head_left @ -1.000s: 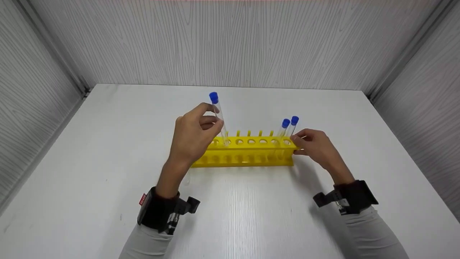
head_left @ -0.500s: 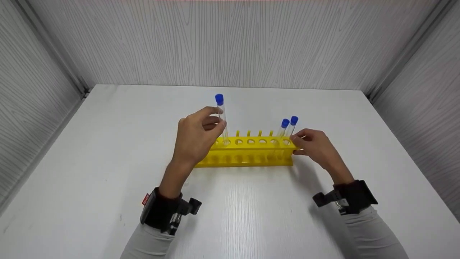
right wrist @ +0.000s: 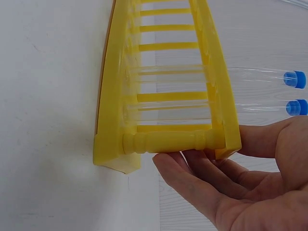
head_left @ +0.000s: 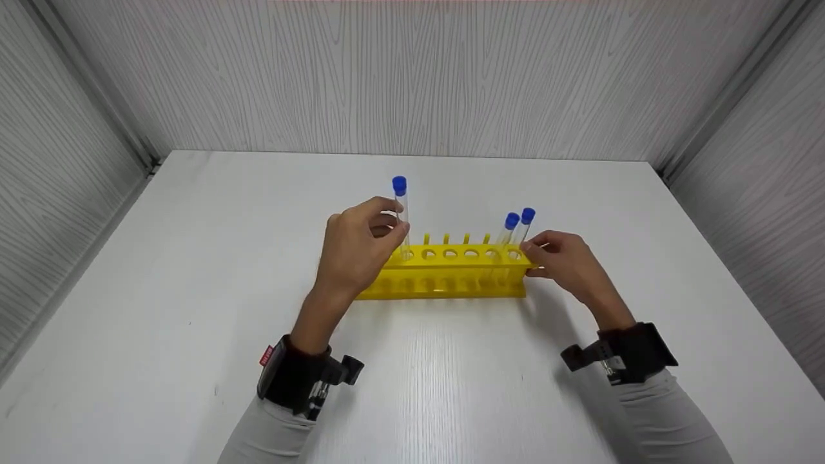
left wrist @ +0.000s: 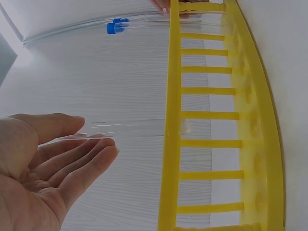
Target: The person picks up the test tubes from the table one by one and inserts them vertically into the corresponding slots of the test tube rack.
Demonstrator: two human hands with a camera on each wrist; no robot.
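Observation:
In the head view my left hand pinches a clear test tube with a blue cap between thumb and fingers. The tube stands nearly upright over the yellow test tube rack. Its rounded bottom end pokes just through the rack's upper plate in the left wrist view. My right hand grips the rack's right end, thumb above and fingers beneath the upper plate near the end post. Two capped test tubes, one and another, sit in holes at that end.
The rack stands on a white table, with a row of yellow pegs along its back. Grey wood-grain panels enclose the table at the back and sides. Clear glass-like edges show at the right wrist view's top corner.
My left hand has moved slightly right and down with the test tube, which has gone from leaning to nearly upright and sits lower. My right hand has stayed in place on the rack.

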